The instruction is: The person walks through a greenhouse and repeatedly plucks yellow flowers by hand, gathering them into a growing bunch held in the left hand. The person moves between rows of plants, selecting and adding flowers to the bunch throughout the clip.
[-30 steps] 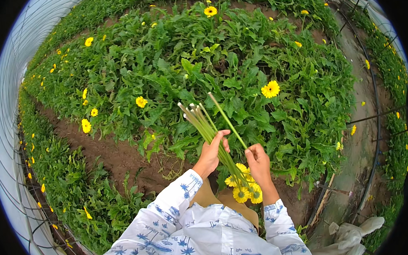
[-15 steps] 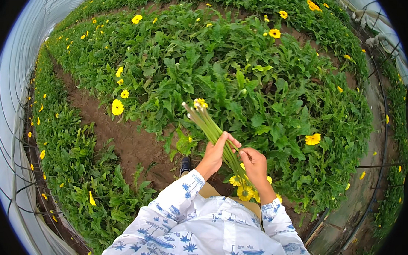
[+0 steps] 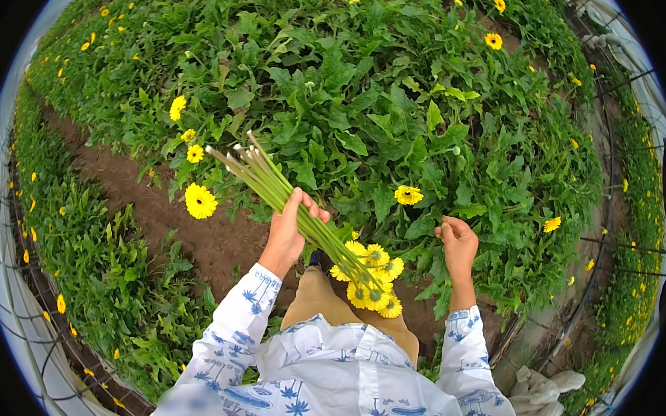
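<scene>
My left hand [image 3: 289,229] is closed round a bunch of long green gerbera stems [image 3: 271,182]. Their pale cut ends point up and to the left. The yellow gerbera heads [image 3: 370,277] of that bunch hang low, in front of my trousers, several of them facing various ways. Apart from the bunch, on its right, my right hand [image 3: 459,248] is held over the leaves with its fingers curled together and nothing visible in them. A single yellow gerbera with a dark centre [image 3: 408,195] stands among the leaves, between the two hands and a little farther off.
Dense green gerbera plants [image 3: 342,94] fill the bed ahead, dotted with yellow blooms [image 3: 201,201]. A brown soil path [image 3: 152,210] runs along the left. Plastic sheeting [image 3: 14,300] curves along the left edge. Crumpled pale sheeting [image 3: 542,393] lies at lower right.
My right hand has let go of the bunch and moved right. My left hand has carried the bunch leftward, and its flower heads now show more fully. The view has tipped downward.
</scene>
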### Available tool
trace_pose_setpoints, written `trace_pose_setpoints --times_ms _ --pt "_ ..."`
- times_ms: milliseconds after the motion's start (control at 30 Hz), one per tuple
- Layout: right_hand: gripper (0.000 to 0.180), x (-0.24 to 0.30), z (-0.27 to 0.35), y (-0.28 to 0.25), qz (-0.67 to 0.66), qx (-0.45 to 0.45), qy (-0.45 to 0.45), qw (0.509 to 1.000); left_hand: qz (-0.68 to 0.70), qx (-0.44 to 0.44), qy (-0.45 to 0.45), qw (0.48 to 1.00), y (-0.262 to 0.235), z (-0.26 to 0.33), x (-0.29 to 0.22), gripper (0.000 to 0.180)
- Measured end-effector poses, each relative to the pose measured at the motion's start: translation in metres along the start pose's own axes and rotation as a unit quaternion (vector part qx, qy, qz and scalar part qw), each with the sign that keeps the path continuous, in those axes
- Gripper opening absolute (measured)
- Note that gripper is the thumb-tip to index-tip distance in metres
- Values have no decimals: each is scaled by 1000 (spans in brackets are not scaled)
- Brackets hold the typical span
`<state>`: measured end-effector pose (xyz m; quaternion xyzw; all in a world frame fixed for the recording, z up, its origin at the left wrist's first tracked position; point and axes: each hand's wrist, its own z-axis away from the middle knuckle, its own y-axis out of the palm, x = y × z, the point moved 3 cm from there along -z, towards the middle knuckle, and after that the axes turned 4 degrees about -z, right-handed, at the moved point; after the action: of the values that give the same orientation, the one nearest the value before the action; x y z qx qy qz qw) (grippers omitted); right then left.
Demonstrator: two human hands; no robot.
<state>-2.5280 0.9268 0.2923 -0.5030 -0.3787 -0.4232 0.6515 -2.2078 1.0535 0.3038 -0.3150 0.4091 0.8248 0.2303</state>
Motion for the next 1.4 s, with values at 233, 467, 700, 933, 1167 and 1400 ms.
trace_pose_setpoints --times_ms 233,467,700,933,1167,1400 --pt "27 -14 -12 -43 239 -11 9 971 13 38 -12 999 40 -20 -7 30" --pt "40 -29 -34 -79 257 -15 -36 966 64 134 -35 988 123 -11 -12 31" --pt "37 16 -44 -126 248 16 -53 967 161 193 -76 965 199 -34 -12 28" --pt "35 53 -72 -136 283 39 -84 955 169 140 -35 975 220 -87 -19 30" --pt "33 79 -130 -104 323 78 -127 935 210 81 -40 974 226 -159 -12 32" --pt "28 61 -235 -52 449 92 -120 881 261 28 -96 960 196 -237 61 31"
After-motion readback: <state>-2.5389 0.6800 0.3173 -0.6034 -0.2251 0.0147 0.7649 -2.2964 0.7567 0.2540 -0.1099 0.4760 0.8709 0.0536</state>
